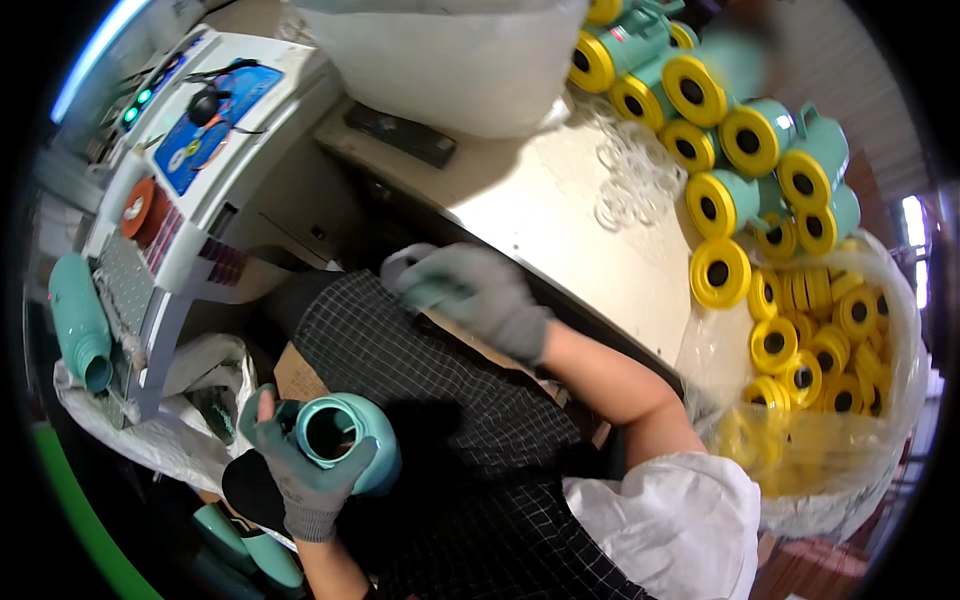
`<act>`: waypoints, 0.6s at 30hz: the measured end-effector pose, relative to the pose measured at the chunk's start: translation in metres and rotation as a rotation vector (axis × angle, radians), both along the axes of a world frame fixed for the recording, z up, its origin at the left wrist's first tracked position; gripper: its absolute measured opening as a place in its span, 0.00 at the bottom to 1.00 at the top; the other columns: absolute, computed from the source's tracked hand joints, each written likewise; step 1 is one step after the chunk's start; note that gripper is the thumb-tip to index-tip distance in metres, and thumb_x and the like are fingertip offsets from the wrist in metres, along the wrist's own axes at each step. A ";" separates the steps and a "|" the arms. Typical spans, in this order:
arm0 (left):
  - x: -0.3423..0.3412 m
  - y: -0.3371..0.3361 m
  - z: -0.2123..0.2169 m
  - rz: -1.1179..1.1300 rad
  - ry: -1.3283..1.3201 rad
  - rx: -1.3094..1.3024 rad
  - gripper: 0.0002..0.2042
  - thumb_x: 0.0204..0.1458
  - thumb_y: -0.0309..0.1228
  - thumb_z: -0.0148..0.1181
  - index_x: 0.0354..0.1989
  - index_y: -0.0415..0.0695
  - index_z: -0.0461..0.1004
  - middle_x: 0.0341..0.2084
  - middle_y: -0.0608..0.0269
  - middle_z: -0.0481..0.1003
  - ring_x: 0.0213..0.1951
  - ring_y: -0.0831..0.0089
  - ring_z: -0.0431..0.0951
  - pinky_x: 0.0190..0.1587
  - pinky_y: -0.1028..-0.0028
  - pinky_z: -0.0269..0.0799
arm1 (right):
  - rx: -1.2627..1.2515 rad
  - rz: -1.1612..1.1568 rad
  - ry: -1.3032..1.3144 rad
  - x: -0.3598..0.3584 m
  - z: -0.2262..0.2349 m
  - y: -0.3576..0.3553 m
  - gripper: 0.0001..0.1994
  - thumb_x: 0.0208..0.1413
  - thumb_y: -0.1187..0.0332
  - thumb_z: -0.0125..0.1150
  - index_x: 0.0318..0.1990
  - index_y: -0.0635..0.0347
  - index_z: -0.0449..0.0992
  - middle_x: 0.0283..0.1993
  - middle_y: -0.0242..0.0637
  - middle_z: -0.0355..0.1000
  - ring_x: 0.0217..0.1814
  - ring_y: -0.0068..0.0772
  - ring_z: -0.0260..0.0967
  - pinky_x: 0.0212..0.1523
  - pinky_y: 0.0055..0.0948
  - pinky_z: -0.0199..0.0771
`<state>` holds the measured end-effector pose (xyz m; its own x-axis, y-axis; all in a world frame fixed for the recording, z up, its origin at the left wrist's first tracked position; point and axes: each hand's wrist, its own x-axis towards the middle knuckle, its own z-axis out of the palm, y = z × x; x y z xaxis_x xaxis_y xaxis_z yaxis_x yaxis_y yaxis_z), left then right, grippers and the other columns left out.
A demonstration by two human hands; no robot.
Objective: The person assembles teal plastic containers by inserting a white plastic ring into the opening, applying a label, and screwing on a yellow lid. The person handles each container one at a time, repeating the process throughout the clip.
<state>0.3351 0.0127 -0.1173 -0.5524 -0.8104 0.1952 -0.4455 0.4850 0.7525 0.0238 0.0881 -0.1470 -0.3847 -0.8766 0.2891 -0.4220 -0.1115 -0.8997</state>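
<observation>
light strip (100,52): glowing, upper left | worktable (540,210): pale top | bright opening (914,225): far right

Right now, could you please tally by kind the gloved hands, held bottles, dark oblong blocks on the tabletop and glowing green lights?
Left hand and right hand, both gloved: 2
Teal bottle in the left hand: 1
Dark oblong block: 1
Green lights: 2
Total: 6
</observation>
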 end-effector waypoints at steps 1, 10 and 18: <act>0.002 0.003 -0.003 0.043 0.049 0.033 0.52 0.30 0.36 0.82 0.71 0.43 0.62 0.52 0.49 0.68 0.50 0.51 0.74 0.57 0.55 0.73 | -0.121 0.213 0.152 0.024 0.007 -0.014 0.10 0.62 0.63 0.67 0.46 0.54 0.83 0.41 0.36 0.79 0.44 0.35 0.78 0.50 0.37 0.78; 0.023 -0.007 0.022 -0.125 -0.140 -0.410 0.16 0.39 0.31 0.74 0.30 0.44 0.69 0.31 0.57 0.69 0.44 0.51 0.72 0.46 0.53 0.69 | -0.431 0.451 0.387 0.139 0.005 -0.046 0.20 0.51 0.45 0.68 0.38 0.53 0.82 0.47 0.34 0.77 0.53 0.38 0.74 0.57 0.47 0.72; 0.030 -0.017 0.042 -0.248 -0.348 -0.463 0.14 0.50 0.39 0.67 0.28 0.41 0.72 0.33 0.53 0.71 0.49 0.43 0.73 0.56 0.47 0.67 | -0.103 0.668 0.411 0.139 0.020 -0.038 0.23 0.46 0.42 0.68 0.33 0.53 0.79 0.39 0.31 0.72 0.43 0.38 0.69 0.43 0.42 0.68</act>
<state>0.3656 -0.0039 -0.0755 -0.8072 -0.5247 0.2705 -0.4593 0.8460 0.2707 0.1629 0.0499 -0.1269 0.3686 -0.8454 0.3865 -0.5329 -0.5329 -0.6573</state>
